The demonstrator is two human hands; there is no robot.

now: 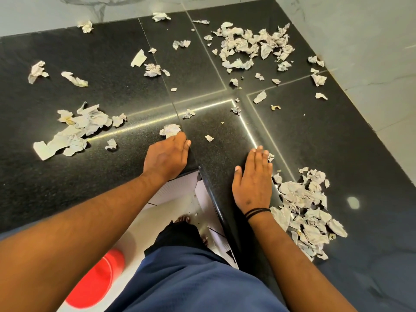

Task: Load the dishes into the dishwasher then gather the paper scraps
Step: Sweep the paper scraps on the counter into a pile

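Crumpled white paper scraps lie scattered over a black granite counter (112, 188). My left hand (167, 154) lies palm down near the counter's inner corner, its fingertips touching a crumpled scrap (170, 129). My right hand (254, 179) lies flat on the counter with straight fingers, its outer edge against a heap of scraps (306, 206) at the right. A small scrap (270, 156) peeks out by its fingertips. One heap of scraps (74, 131) sits at the left and a large one (252, 45) at the back. No dishes or dishwasher are in view.
Marble walls (371, 41) bound the counter at the back and right. The counter's front edge (222, 212) runs between my arms, with white floor below. A red bucket (94, 280) stands on the floor at lower left, beside my leg and bare foot (182, 219).
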